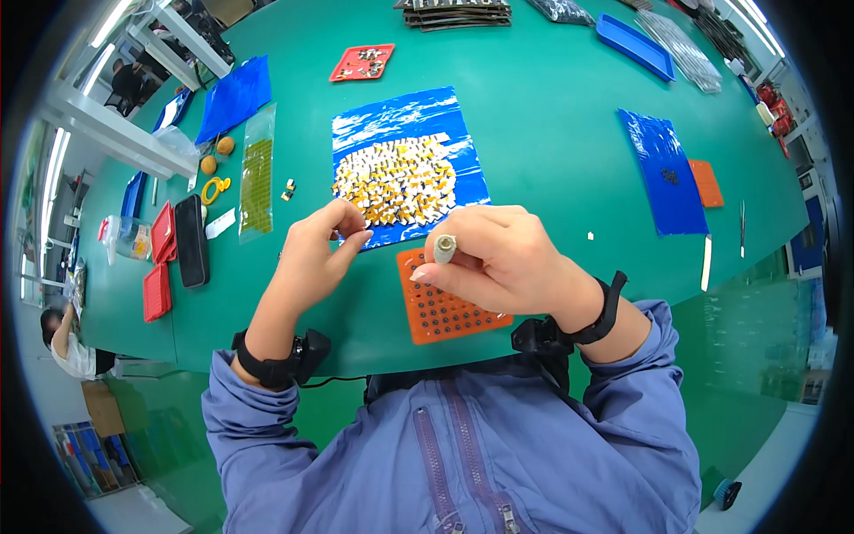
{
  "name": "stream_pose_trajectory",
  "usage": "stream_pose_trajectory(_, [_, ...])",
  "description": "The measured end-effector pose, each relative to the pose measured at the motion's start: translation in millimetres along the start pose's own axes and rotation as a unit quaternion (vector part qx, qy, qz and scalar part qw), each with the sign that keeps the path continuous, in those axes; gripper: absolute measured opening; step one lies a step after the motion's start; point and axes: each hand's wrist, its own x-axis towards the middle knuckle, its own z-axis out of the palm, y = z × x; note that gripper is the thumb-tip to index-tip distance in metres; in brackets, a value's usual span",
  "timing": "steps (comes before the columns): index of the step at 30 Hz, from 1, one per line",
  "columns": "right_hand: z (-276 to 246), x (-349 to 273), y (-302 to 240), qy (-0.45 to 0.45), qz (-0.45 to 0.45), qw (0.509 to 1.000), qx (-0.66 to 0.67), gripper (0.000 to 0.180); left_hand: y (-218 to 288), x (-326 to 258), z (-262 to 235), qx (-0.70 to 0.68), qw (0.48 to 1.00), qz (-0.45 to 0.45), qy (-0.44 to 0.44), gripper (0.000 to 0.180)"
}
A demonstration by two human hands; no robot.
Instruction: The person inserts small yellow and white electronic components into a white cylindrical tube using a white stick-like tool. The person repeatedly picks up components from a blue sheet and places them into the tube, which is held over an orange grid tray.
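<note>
My left hand (318,251) is at the near left edge of a heap of small white and yellow pieces (400,178), thumb and forefinger curled together. Anything between those fingertips is too small to make out. The heap lies on a blue plastic sheet (391,114). In my right hand (511,262) is a slim pen-like tool (444,249), its hollow round end facing up at me. Below that hand sits an orange tray (429,335) with rows of small dark round parts in it. My right hand covers the tray's upper right part.
A red tray (363,62) with small parts lies beyond the heap. To the left are a yellow-green strip sheet (257,178), a black case (191,240) and red trays (157,292). On the right lie another blue sheet (660,173) and tweezers (743,229).
</note>
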Motion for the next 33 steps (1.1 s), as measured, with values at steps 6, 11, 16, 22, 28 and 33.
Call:
stream_pose_trajectory(6, [-16, -2, 0, 0.058, 0.092, 0.976, 0.188, 0.009, 18, -25, -3, -0.456, 0.889, -0.032, 0.009, 0.008])
stream_pose_trajectory(11, [-22, -11, 9, 0.041, 0.177, 0.928, 0.326, 0.012, 18, -25, 20, -0.685, 0.724, 0.079, -0.025, 0.011])
stream_pose_trajectory(16, [-18, -13, 13, 0.027, 0.184, 0.901, 0.393, 0.012, 21, -18, 33, -0.729, 0.675, 0.096, -0.048, 0.011])
stream_pose_trajectory(22, [-19, -13, 16, 0.022, 0.192, 0.916, 0.351, 0.011, 17, -17, 40, -0.745, 0.657, 0.094, -0.074, 0.011])
stream_pose_trajectory(28, [-20, -12, 14, 0.011, 0.200, 0.934, 0.295, 0.011, 15, -17, 41, -0.741, 0.662, 0.088, -0.062, 0.011])
stream_pose_trajectory(33, [-21, -10, 18, 0.008, 0.114, 0.984, 0.138, 0.011, 15, -18, 41, -0.732, 0.674, 0.079, -0.058, 0.011])
